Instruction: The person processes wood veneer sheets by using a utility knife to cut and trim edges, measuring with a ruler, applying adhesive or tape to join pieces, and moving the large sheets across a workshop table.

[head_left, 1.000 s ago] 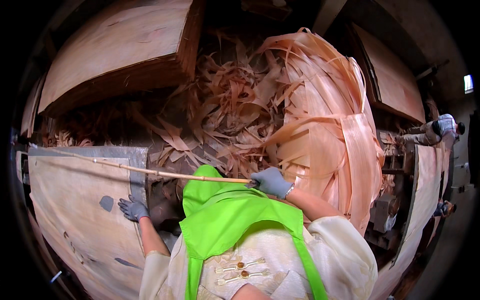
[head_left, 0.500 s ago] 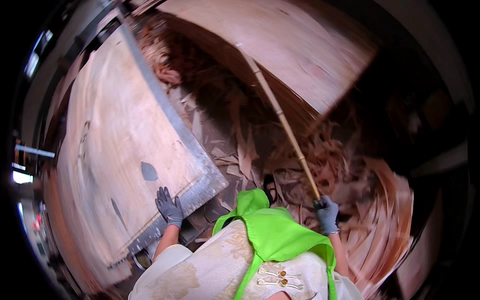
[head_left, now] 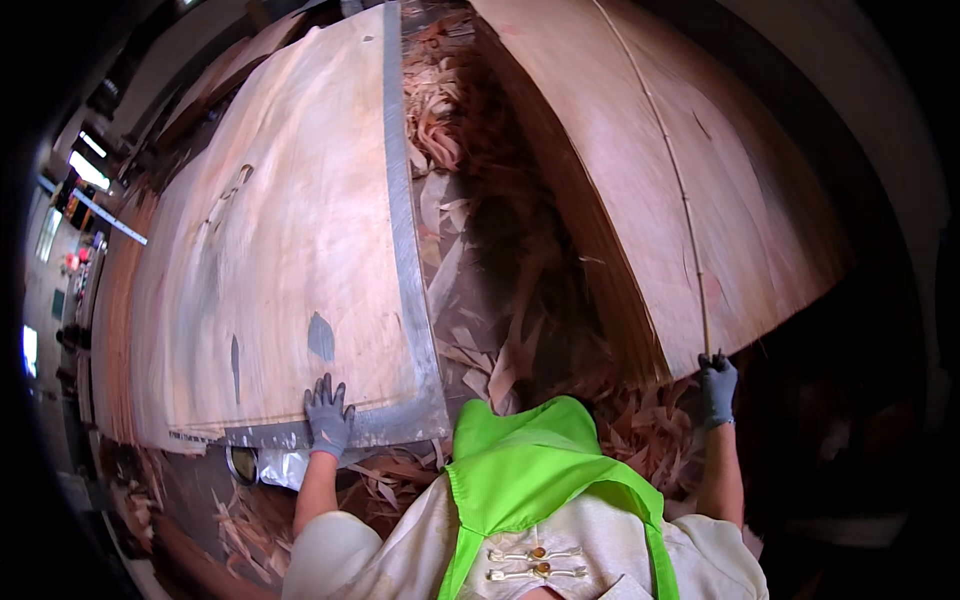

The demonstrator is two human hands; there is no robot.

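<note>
My left hand [head_left: 329, 415], in a grey glove, lies with spread fingers at the near edge of a pale wood veneer sheet [head_left: 290, 250]. The sheet rests on a grey board [head_left: 397, 170], whose border shows along the right and near sides. Grey patches mark the veneer, one an oval spot [head_left: 320, 337] just beyond my fingers. My right hand [head_left: 718, 388], gloved too, grips the near end of a long thin bamboo pole [head_left: 686, 200]. The pole stretches away over a second stack of veneer sheets [head_left: 600, 130] on the right.
Loose veneer scraps [head_left: 440, 120] litter the gap between the two stacks. More shavings [head_left: 640, 430] lie by the right stack's near corner. Beneath the grey board's near edge is a shiny silvery thing [head_left: 283, 467]. A green apron [head_left: 540, 460] hangs over my front.
My view has turned, bringing the stacks more upright in the picture. My right hand has moved outward and forward with the pole, now over the right stack. The left hand stays on the veneer.
</note>
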